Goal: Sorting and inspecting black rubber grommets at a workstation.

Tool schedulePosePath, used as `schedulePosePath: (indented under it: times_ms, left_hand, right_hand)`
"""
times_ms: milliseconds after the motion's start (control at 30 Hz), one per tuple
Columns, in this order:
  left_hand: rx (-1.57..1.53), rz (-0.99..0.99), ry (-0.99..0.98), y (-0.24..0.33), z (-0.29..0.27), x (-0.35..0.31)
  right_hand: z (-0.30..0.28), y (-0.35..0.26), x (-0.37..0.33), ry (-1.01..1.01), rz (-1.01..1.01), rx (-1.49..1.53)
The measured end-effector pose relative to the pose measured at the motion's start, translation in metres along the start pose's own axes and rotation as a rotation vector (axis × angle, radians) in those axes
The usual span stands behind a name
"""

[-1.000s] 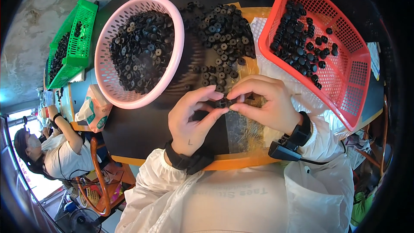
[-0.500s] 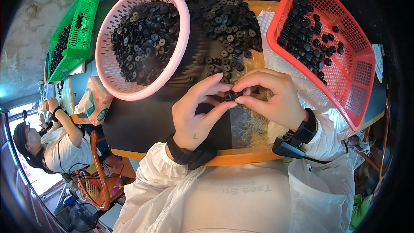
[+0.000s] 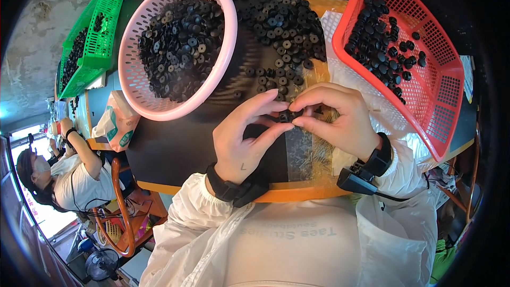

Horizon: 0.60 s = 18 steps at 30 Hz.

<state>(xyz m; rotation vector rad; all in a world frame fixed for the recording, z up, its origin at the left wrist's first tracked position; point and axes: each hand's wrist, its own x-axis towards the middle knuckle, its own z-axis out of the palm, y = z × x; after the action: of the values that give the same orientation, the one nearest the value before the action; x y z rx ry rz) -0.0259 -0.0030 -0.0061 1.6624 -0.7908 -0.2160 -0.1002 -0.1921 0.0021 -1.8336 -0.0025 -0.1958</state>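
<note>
A small black round plastic part (image 3: 287, 116) is pinched between the fingertips of both hands, above the near part of the dark table. My left hand (image 3: 245, 130) grips it from the left with thumb and fingers. From the right, my right hand (image 3: 342, 119) holds it between thumb and forefinger. The fingertips cover some of its outline. Just beyond my hands lies a heap of black discs with center holes (image 3: 287, 29), spread loosely toward me. Under my right hand, many thin clear pieces (image 3: 313, 154) are scattered on the tabletop.
At the left stands a pink perforated basket (image 3: 229, 48) full of black discs. A red basket (image 3: 433, 122) with black knob-like parts sits at the right on white bubble wrap (image 3: 333, 58). Far left are a green basket (image 3: 95, 66), a tissue pack (image 3: 118, 122) and a seated person (image 3: 79, 180).
Both hands keep their pinch on the black part, which has turned slightly between the fingers. The whole view has shifted a little; the baskets have stayed put.
</note>
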Motion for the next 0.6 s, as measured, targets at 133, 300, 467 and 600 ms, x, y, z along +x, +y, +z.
schedulePosePath:
  times_ms: [133,300,467,600]
  left_hand:
    - [-0.006,0.02,0.005,0.0008,0.0001,0.0001]
    - [0.011,0.055,-0.023,0.0029,-0.0024,-0.0008]
    - [-0.053,0.056,0.01,0.0042,-0.0003,-0.0019]
    - [-0.056,0.066,0.018,0.0034,-0.0001,-0.0021]
  right_hand:
    - [0.0003,-0.0001,-0.001,-0.006,0.042,0.023]
    - [0.003,-0.0002,-0.0036,0.044,0.089,0.139]
    - [0.0034,-0.0034,-0.0033,0.068,0.045,0.079]
    - [0.004,-0.0012,-0.0039,0.066,0.033,0.122]
